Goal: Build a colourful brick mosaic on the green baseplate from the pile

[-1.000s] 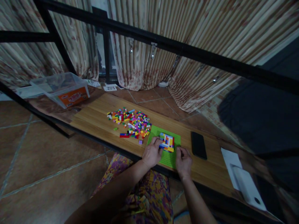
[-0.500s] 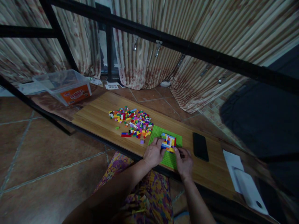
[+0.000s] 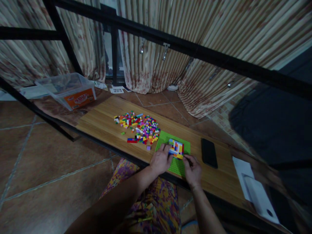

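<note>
Two bare hands work at the near edge of a long wooden bench (image 3: pixel 102 120), seen from above in dim light, with striped curtains and a black metal frame behind it. On the bench, from large to small: a clear plastic storage box (image 3: pixel 67 89) with an orange label stands at the far left; a green studded baseplate (image 3: pixel 179 164) lies flat near the middle; a loose pile of small coloured bricks (image 3: pixel 138 126) is spread just to its left; a black phone (image 3: pixel 209 152) lies just to its right.

On the baseplate sits a small multicoloured brick block (image 3: pixel 176 148), several layers pressed together. The left hand (image 3: pixel 161 160) rests on the plate with its fingertips against the block's left side. The right hand (image 3: pixel 193 167) has its fingers at the block's near right corner. The hands are close together, one on each side of the block; whether they pinch it cannot be told.

The block is probably light, rigid and hard-edged, but liable to split along its layers if twisted. It would best be held by opposite side walls, low down. The thin plate may flex or slide on the smooth wood.
</note>
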The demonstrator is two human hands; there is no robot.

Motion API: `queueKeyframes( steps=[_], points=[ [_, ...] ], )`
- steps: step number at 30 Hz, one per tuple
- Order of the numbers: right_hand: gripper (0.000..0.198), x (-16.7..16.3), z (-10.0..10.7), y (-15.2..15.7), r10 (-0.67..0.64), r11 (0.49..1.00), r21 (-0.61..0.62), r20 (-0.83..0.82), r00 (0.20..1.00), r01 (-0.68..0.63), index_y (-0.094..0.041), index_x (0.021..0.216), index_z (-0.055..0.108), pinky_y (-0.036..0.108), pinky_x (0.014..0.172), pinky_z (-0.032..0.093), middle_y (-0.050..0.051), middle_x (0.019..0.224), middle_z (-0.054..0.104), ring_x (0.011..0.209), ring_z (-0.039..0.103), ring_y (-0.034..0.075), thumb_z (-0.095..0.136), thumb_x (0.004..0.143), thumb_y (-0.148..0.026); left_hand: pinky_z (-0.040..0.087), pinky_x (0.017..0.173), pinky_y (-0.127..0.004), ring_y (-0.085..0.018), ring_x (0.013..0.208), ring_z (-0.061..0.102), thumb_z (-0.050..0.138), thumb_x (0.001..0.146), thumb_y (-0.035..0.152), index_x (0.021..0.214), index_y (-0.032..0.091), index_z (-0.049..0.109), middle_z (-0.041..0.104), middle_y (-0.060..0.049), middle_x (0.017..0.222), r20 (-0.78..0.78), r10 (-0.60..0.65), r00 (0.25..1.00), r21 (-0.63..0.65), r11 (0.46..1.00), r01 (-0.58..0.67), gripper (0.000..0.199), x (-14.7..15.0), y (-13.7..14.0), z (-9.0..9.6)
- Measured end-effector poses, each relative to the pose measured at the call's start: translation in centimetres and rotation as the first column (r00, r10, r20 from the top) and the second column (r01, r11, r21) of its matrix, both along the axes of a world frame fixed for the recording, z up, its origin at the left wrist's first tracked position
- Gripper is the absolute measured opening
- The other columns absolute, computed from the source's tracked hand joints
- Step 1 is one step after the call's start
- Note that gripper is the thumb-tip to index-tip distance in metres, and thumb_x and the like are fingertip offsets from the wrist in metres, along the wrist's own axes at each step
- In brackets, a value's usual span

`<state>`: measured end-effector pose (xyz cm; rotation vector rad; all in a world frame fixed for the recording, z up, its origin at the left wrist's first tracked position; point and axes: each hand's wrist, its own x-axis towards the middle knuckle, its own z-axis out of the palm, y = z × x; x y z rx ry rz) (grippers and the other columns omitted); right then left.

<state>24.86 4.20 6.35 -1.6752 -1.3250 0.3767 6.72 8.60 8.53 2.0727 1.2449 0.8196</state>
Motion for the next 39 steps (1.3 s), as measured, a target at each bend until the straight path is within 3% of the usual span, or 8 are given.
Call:
queueKeyframes(
  steps=[39],
  points=[
    [0.030, -0.16, 0.11, -0.06, -0.023, 1.000, -0.011, -0.041, 0.999, 0.023, -0.019, 0.083, 0.069, 0.037, 0.081, 0.047, 0.007, 0.089, 0.067, 0.087, 0.061, 0.022, 0.058, 0.078, -0.047, 0.051, 0.090, -0.037, -0.021, 0.097, 0.059, 0.049, 0.088, 0.026, 0.127, 0.023, 0.040, 0.051, -0.008, 0.119, -0.026, 0.001, 1.000, -0.007, 1.000, -0.001, 0.041, -0.07, 0.00, 0.13]
  ],
)
